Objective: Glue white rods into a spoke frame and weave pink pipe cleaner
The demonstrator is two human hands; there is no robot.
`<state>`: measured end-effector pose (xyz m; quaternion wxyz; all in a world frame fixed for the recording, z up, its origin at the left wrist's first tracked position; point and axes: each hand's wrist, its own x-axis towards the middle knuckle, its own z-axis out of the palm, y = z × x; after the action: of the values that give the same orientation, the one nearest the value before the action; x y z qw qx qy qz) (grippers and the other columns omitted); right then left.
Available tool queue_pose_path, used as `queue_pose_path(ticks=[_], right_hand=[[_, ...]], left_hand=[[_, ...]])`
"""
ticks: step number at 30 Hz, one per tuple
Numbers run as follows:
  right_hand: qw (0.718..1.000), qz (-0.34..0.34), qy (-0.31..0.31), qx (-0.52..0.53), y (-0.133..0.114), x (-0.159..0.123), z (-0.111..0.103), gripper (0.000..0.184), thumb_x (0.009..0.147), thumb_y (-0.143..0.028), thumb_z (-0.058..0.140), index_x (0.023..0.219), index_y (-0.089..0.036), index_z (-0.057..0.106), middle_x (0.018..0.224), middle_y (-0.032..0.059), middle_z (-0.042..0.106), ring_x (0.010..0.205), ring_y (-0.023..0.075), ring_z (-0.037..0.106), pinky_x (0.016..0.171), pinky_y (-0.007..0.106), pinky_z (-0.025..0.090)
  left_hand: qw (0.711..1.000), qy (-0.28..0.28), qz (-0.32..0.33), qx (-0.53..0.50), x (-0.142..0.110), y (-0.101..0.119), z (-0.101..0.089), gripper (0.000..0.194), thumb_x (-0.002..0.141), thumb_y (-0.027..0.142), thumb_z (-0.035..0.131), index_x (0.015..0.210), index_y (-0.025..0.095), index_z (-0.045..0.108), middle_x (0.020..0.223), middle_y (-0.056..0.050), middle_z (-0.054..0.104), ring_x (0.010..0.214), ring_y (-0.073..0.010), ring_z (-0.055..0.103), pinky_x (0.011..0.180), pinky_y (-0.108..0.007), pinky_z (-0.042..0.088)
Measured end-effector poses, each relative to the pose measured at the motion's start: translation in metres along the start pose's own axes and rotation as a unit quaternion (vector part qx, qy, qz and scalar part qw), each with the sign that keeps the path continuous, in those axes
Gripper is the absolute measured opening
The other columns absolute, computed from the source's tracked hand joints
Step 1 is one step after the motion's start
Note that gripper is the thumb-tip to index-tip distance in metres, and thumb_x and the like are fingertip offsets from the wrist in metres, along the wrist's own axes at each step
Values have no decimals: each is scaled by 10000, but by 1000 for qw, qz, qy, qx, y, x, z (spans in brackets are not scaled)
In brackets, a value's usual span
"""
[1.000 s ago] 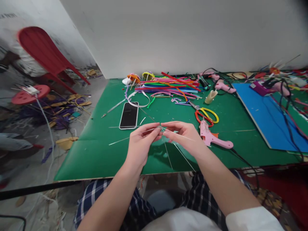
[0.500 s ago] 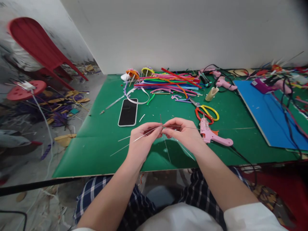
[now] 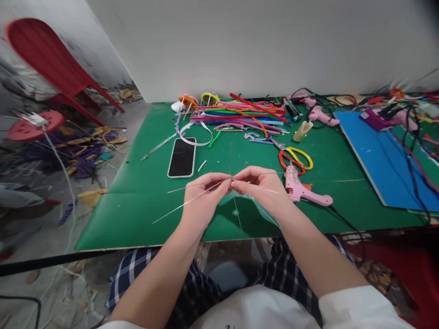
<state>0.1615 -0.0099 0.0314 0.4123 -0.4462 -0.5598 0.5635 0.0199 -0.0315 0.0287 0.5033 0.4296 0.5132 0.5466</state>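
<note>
My left hand [image 3: 203, 198] and my right hand [image 3: 262, 186] meet above the near middle of the green mat [image 3: 144, 201]. Both pinch a bundle of thin wires [image 3: 187, 204] where the strands cross between the fingertips. Loose wire ends stick out to the left, to the right and straight up. A pink glue gun [image 3: 302, 189] lies just right of my right hand. A black phone [image 3: 182, 157] lies face up beyond my left hand.
Red and yellow scissors [image 3: 295, 159] lie behind the glue gun. A heap of coloured strips [image 3: 240, 116] fills the mat's far side. A blue board [image 3: 384, 160] with cables lies to the right. A red chair [image 3: 51, 64] and floor scraps are at left.
My hands stayed together and twisted the wires; one strand now points straight up and the left ends have swung lower. The view shifted slightly.
</note>
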Motion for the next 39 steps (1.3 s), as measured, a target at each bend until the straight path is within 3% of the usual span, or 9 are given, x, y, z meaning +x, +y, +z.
queue_pose_path(ticks=[8,17,25,29,34,39], right_hand=[[982,-79,29,-166,-10,-5,-4,216,703,-353,642,866,-214,666,744,-1,655,681,119,580,588,226,443],[977,-105,-16,-185,-16,-9,-9,205,727,-338,626,903,-237,656,846,-2,663,750,123,591,646,244,462],[974,-93,-117,-167,-19,-9,-23,418,677,-364,674,1072,-265,583,954,18,630,856,153,582,672,272,490],[977,-92,-147,-126,-24,-13,-29,420,693,-336,668,1096,-267,573,946,13,620,844,139,575,687,258,494],[972,-126,-151,-131,-30,-17,-30,350,764,-296,597,1110,-242,579,928,23,626,827,127,575,678,239,482],[959,-178,-126,-182,-32,-18,-29,287,791,-279,561,1070,-240,613,855,22,637,784,128,574,677,255,471]], left_hand=[[1000,-11,-4,-26,1,-3,-1,156,660,259,698,789,171,685,739,-21,693,654,-125,641,618,-216,531],[997,18,54,50,-7,9,3,102,683,244,665,752,169,668,712,-9,674,654,-126,635,636,-222,524],[1000,8,-15,-11,-3,5,1,154,645,269,697,730,151,646,659,-6,655,593,-122,625,574,-219,515],[995,-15,-73,-62,-5,9,0,172,622,259,722,733,143,662,644,-13,663,581,-118,632,534,-194,514],[981,-46,-139,-126,-8,15,0,144,625,229,730,734,148,681,602,-9,666,548,-88,630,503,-133,503],[977,-47,-162,-128,-13,20,1,174,635,236,727,785,154,695,658,-26,689,571,-92,642,510,-117,513]])
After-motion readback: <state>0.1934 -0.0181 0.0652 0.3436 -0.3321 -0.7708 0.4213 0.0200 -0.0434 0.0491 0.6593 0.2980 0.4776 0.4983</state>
